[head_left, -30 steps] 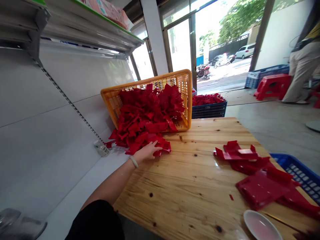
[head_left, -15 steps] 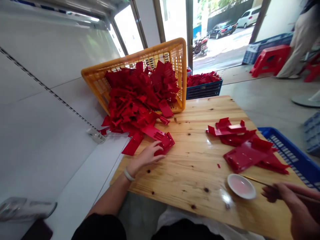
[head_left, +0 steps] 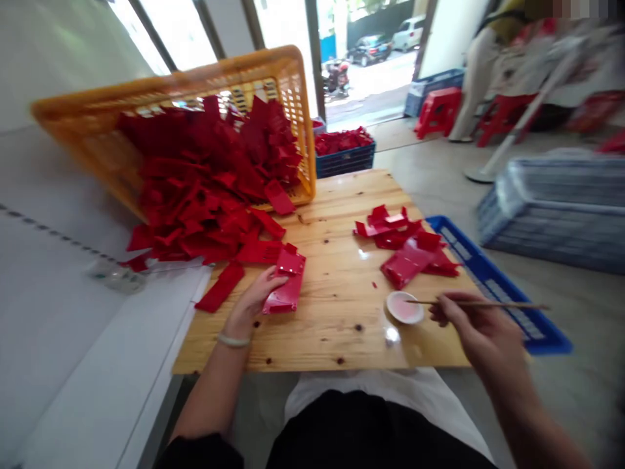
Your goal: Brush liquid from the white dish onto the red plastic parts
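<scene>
Red piece [head_left: 291, 290] gripped in left hand [head_left: 254, 295], stick [head_left: 424, 302] pinched in right hand [head_left: 481, 329], we're seemingly dipping and needing steady lifting next.

a basket [head_left: 308, 130] lies at the far left corner of the table [head_left: 332, 273], pieces [head_left: 205, 195] in and before it; a pile [head_left: 406, 260] by the right edge, a dish [head_left: 407, 321] before that.

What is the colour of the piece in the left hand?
Red; the piece shows best in the head view.
</scene>
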{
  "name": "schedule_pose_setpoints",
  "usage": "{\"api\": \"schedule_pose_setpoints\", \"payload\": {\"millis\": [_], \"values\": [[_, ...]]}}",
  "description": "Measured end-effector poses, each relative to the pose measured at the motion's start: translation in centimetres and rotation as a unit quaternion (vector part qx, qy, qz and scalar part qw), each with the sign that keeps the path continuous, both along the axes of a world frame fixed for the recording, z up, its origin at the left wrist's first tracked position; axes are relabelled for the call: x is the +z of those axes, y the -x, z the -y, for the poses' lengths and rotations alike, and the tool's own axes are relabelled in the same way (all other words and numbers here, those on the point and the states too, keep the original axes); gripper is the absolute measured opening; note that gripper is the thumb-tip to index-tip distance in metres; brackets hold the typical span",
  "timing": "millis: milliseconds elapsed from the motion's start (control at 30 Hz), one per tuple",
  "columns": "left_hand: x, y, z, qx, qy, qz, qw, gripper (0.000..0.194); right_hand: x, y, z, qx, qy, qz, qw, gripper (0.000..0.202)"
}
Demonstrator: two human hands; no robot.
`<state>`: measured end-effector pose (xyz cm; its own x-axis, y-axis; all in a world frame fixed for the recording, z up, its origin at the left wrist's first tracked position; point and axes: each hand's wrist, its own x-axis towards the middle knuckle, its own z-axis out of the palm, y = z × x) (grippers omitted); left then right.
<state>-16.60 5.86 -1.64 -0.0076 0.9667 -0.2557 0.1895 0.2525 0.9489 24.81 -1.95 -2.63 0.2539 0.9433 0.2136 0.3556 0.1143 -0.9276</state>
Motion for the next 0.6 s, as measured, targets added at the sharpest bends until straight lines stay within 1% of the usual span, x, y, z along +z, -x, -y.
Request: {"api": "schedule_pose_setpoints", "payload": {"millis": [100, 167, 233, 333, 400, 467, 533, 600], "values": [[-0.7, -2.1, 1.1, 0.025, 0.012, 0.124, 0.992, 0.062, -1.5, -0.7, -1.1, 0.015, 0.032, 0.066, 0.997, 0.033], [-1.1, -3.8, 1.7, 0.046, 0.037, 0.211, 0.976, 0.068, -2.5, -1.0, -1.5, 0.019, 0.041, 0.105, 0.993, 0.029], [-1.2, -5.7, 2.1, 0.050, 0.076, 0.304, 0.948, 0.072, -3.1, -1.0, -1.7, 0.025, 0.040, 0.132, 0.990, 0.027], [-0.6, -8.2, 2.5, 0.032, 0.135, 0.415, 0.899, 0.063, -3.4, -1.1, -1.7, 0.033, 0.035, 0.150, 0.987, 0.028], [0.0, -9.5, 2.7, 0.032, 0.165, 0.443, 0.881, 0.059, -3.4, -1.4, -1.6, 0.029, 0.030, 0.155, 0.987, 0.030], [0.7, -10.4, 2.9, 0.035, 0.185, 0.445, 0.876, 0.059, -3.3, -1.7, -1.5, 0.029, 0.028, 0.158, 0.987, 0.032], [1.1, -11.0, 3.3, 0.033, 0.193, 0.438, 0.877, 0.060, -3.1, -1.9, -1.3, 0.036, 0.028, 0.161, 0.986, 0.033], [1.2, -11.4, 3.7, 0.028, 0.184, 0.417, 0.890, 0.063, -2.7, -1.9, -1.1, 0.054, 0.027, 0.165, 0.984, 0.030]]}}
